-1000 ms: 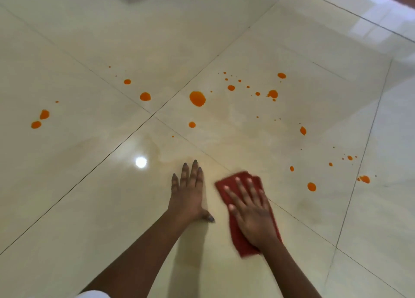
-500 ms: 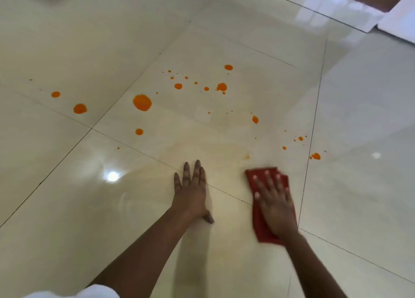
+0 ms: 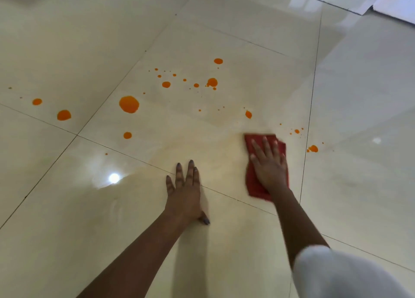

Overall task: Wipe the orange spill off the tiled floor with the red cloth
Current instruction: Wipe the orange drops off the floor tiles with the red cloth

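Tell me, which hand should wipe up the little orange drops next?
Probably the right hand: it presses flat on the red cloth, beside the small orange drops. The left hand is bare, flat on the floor.

We count two hands, the left hand (image 3: pixel 185 192) and right hand (image 3: pixel 270 167), one red cloth (image 3: pixel 254 186), and roughly eight larger orange drops (image 3: pixel 129 104) plus many specks.

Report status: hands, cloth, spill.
Right hand flat on red cloth, left hand braced on floor. Orange drops remain ahead. Nothing in the way.
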Demonstrator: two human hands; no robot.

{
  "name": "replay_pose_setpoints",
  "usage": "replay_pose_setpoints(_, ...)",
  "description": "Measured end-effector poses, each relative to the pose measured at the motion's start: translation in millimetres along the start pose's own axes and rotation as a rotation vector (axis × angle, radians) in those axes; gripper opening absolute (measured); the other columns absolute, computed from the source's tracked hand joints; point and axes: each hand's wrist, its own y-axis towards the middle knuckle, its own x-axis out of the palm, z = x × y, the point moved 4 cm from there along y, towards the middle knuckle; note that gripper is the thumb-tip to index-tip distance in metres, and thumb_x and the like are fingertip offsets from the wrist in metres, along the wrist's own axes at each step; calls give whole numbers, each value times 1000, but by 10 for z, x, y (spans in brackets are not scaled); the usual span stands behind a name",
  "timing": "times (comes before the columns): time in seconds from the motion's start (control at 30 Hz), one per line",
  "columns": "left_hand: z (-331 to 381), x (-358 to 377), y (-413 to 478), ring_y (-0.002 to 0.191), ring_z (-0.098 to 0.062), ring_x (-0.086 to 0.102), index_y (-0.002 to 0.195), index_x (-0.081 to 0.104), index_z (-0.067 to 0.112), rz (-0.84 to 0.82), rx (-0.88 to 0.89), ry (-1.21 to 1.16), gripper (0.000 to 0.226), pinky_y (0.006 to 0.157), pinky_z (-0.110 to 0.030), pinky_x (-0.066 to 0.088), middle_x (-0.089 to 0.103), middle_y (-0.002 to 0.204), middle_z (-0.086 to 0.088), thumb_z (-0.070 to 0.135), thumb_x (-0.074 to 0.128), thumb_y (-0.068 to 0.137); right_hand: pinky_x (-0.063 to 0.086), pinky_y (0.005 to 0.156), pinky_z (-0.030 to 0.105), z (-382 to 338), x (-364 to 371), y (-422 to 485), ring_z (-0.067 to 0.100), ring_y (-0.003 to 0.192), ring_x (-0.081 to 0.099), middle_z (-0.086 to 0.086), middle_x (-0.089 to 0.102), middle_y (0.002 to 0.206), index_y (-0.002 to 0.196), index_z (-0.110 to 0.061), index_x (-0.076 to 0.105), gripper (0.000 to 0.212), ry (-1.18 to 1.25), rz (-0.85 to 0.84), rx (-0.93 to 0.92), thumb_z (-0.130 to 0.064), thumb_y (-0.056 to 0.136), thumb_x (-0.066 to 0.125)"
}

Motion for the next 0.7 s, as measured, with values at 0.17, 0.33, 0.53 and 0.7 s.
replay_pose_setpoints(0.17,-83,21,-14,138,-30,-33,147,-21,12,23,20,-27,142,116,-54,-7,-38,150,0,61,77,57,-6,114,41,-923,311,-378,18,143,-15,-9,-9,156,145,-44,3,50,-34,-120,-395,-45,96,18)
replay_pose_setpoints(0.33,-54,-6,-16,138,-32,-31,146,-22,10,28,5,-12,142,116,-55,-5,-37,150,-1,62,77,57,15,114,48,100,79,-459,19,144,5,-7,8,156,144,-43,15,52,2,52,-73,-48,92,20)
replay_pose_setpoints(0.53,49,-96,-69,140,-26,-30,147,-17,10,84,24,-9,139,116,-51,-5,-31,153,-3,66,74,58,-6,114,42,-576,203,-406,17,143,-15,-12,-13,154,144,-46,8,52,3,-113,-235,-52,93,15)
replay_pose_setpoints(0.7,423,-190,-1,140,-25,-29,147,-18,11,121,154,25,135,114,-46,-11,-30,154,-3,65,72,62,0,114,39,100,198,-918,8,136,-20,-15,-14,150,140,-46,-1,63,16,-40,-120,-59,78,-2)
